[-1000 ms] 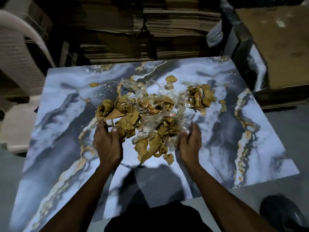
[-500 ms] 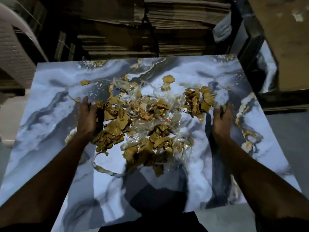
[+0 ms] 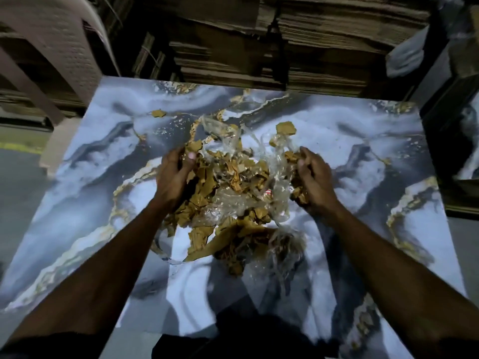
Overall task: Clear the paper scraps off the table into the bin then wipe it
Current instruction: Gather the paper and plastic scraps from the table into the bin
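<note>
One marble-patterned table (image 3: 77, 216) in grey, white and gold fills most of the view. Behind its far edge rise stacks of flattened cardboard (image 3: 298, 47), too many sheets to count, and one pale plastic chair (image 3: 59, 42) stands at the far left. In the middle of the table lies one heap of brown paper scraps (image 3: 233, 174) tangled with clear plastic wrap (image 3: 228, 203); the pieces in it are too jumbled to count. Two hands flank the heap. The left hand (image 3: 173, 177) has its fingers curled into the heap's left side, gripping scraps. The right hand (image 3: 315, 180) clutches scraps and plastic at the right side. Two loose scraps lie apart on the far side: one (image 3: 158, 114) toward the left, one (image 3: 286, 128) near the middle.
</note>
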Demonstrator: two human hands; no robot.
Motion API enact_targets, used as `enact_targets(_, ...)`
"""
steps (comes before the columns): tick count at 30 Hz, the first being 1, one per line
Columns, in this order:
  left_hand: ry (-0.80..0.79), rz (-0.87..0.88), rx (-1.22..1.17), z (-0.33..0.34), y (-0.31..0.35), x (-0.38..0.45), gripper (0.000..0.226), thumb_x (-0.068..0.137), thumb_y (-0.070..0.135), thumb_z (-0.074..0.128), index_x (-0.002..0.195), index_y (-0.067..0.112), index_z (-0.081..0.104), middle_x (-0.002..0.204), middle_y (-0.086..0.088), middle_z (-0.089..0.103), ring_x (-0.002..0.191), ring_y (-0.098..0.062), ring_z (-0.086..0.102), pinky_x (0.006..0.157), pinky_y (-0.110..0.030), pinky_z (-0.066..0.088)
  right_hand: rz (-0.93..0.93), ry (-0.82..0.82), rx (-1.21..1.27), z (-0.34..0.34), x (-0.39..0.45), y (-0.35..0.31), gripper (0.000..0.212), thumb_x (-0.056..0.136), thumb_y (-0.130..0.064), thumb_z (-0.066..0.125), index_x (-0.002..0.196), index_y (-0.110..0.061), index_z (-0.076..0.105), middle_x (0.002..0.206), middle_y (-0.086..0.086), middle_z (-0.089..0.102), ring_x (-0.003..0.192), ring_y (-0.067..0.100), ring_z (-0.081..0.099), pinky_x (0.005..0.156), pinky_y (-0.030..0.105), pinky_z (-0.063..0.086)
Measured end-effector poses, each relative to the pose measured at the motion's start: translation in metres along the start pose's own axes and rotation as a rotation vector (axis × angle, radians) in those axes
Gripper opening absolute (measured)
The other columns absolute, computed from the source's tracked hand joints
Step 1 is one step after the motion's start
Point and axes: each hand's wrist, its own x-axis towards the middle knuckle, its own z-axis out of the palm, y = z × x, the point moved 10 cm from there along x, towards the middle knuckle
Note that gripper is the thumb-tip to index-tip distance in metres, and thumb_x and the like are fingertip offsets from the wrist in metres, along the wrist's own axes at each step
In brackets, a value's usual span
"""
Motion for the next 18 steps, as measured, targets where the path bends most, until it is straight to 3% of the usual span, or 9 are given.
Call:
enact_targets(4,0.055,0.047,0.034,0.011,0.021,-0.017,0.08,0.085,0.081,0.023,0.141,0.027,0.042,0.146,-0.011,0.042,0.135,-0.031,0.038,0.109,-0.056,0.032,0.082,0.038,0.25,0.023,-0.014,-0.006,0.05,0.086,-0.076,0.046,0.133,-0.059,0.04,0.133,-0.005,0.055,0.125,0.021,0.051,0.105,0.053,0.043)
enact_targets(7,0.065,0.028,0.019,0.02,0.027,-0.026,0.088,0.08,0.084,0.02,0.147,0.029,0.036,0.155,-0.006,0.033,0.142,-0.024,0.03,0.115,-0.054,0.024,0.067,0.042,0.304,0.038,-0.02,-0.024,0.054,0.084,-0.073,0.053,0.133,-0.051,0.045,0.133,-0.007,0.055,0.125,0.019,0.052,0.104,0.051,0.045)
enact_targets(13,0.054,-0.019,-0.085,0.041,0.037,-0.037,0.09,0.074,0.087,0.03,0.147,0.034,0.035,0.154,-0.001,0.038,0.141,-0.021,0.034,0.115,-0.055,0.024,0.082,0.086,0.275,0.053,-0.022,-0.032,0.054,0.081,-0.065,0.058,0.131,-0.044,0.047,0.135,-0.003,0.056,0.127,0.023,0.049,0.104,0.051,0.043)
enact_targets(18,-0.007,-0.165,-0.443,0.06,0.032,-0.038,0.07,0.069,0.083,0.059,0.132,0.057,0.043,0.151,0.007,0.041,0.137,-0.02,0.042,0.11,-0.056,0.036,0.127,0.062,0.396,0.067,-0.023,-0.049,0.05,0.08,-0.064,0.058,0.125,-0.045,0.048,0.134,-0.001,0.057,0.124,0.02,0.052,0.105,0.047,0.045)
